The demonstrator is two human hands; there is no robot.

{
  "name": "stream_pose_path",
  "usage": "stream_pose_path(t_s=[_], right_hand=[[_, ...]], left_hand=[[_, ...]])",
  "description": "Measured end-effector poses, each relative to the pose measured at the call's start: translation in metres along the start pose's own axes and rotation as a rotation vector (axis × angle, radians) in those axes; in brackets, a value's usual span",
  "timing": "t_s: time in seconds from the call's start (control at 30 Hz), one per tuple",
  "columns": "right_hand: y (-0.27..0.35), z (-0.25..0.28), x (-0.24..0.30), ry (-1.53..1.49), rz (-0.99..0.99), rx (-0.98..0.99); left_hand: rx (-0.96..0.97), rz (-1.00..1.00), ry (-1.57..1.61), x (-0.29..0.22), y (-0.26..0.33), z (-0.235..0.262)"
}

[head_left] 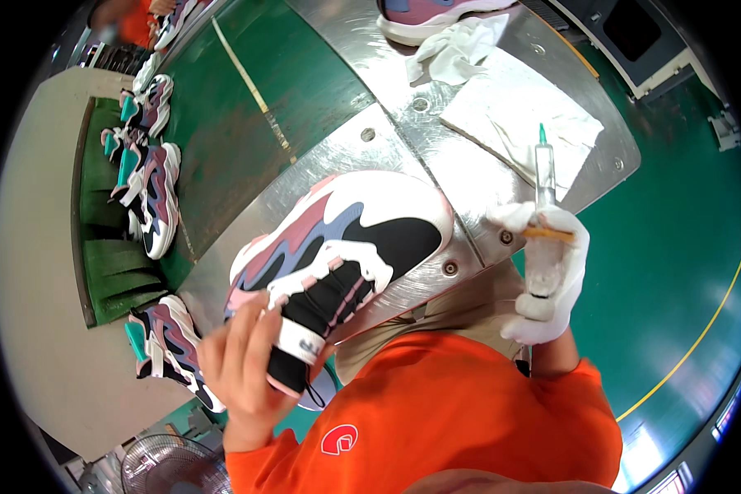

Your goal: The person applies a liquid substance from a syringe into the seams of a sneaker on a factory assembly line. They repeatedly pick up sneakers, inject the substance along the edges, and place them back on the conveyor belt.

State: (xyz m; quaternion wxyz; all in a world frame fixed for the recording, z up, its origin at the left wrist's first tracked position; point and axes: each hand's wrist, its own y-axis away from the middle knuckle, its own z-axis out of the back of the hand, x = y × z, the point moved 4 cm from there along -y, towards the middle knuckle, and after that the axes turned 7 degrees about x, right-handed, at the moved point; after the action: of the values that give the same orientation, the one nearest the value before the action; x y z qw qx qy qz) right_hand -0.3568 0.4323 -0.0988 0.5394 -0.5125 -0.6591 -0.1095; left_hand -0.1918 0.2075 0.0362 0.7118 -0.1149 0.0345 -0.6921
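Note:
A sneaker [305, 255] in white, black, mauve and blue lies along the near edge of the metal table, its toe toward the right. My bare left hand [251, 354] grips it at the heel and collar, fingers beside the black tongue; part of the grip is hidden behind the shoe. Off the table's edge to the right, my white-gloved right hand [556, 280] is wrapped round a clear syringe [545, 177]. The syringe points up and away, with a green tip and an amber flange near the glove. No contact shows between the syringe and the shoe.
White cloths [523, 115] lie on the metal table [346, 148] at the far right, near another sneaker [436, 20]. Several sneakers [158, 198] line a green curtained opening [111, 263] on the left. A fan [173, 465] stands lower left; another person [132, 20] is at the upper left.

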Motion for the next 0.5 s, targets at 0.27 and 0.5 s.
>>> stream_pose_path(t_s=[0.27, 0.5], right_hand=[[-0.017, -0.003, -0.007, 0.107, -0.012, 0.048], [-0.02, 0.016, 0.014, 0.156, -0.433, -0.119]], left_hand=[[-0.016, -0.017, -0.048, -0.007, 0.019, -0.004], [-0.028, -0.008, -0.025, -0.005, 0.008, -0.004]])
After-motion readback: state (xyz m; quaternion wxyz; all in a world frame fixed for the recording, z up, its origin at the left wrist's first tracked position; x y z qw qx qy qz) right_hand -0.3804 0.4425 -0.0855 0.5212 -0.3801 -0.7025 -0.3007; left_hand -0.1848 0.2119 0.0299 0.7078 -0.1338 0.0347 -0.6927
